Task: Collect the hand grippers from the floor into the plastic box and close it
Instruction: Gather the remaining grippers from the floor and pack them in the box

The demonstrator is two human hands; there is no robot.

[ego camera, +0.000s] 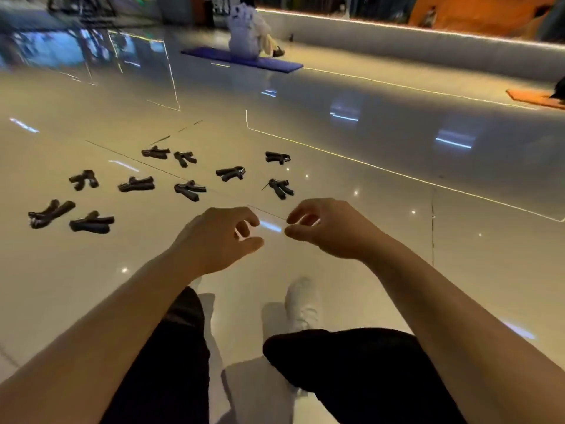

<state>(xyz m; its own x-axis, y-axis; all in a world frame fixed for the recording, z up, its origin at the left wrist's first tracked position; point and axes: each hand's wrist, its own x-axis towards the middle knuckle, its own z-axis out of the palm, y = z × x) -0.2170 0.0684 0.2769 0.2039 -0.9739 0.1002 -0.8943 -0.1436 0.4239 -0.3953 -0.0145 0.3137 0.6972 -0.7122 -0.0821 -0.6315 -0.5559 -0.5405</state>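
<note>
Both bare hands are held out in front of the person, above the floor, with fingers loosely curled and nothing in them. The left hand and the right hand are near each other, thumb tips pointing inward with a small gap between them.

Beyond the hands, on the glossy pale tiled floor, ten black V-shaped hand grippers lie scattered, mostly ahead and to the left, none touching a hand. The closest one lies just beyond the right hand.

Below the arms are dark trouser legs and a white shoe. Far back a blue mat lies on the floor
</note>
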